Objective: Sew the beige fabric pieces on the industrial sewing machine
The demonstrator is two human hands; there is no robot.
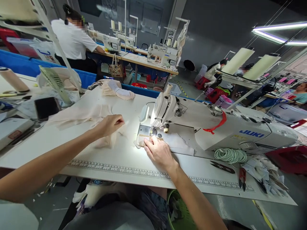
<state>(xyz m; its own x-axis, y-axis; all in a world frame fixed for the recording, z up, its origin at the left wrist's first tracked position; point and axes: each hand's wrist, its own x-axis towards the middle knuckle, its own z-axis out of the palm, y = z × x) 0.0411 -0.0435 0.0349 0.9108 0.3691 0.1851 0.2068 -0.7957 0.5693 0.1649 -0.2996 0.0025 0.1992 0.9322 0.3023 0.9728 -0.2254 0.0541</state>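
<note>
My left hand (110, 124) pinches the edge of a pale pink fabric piece (79, 115) that lies spread on the white sewing table (120, 159). My right hand (158, 151) lies flat on a small piece of pale fabric (140, 143) just in front of the needle plate (144, 130) of the white JUKI sewing machine (216, 127). The machine's lamp lights that spot. A printed ruler strip (107, 167) runs along the table's near edge.
A coil of pale green cord (230, 155), thread snips (242, 177) and fabric scraps (261, 174) lie right of my hand. A phone (46, 107), a small fan (55, 83) and a fabric pile (115, 89) sit at the left and back. A person in white (72, 40) works at a far table.
</note>
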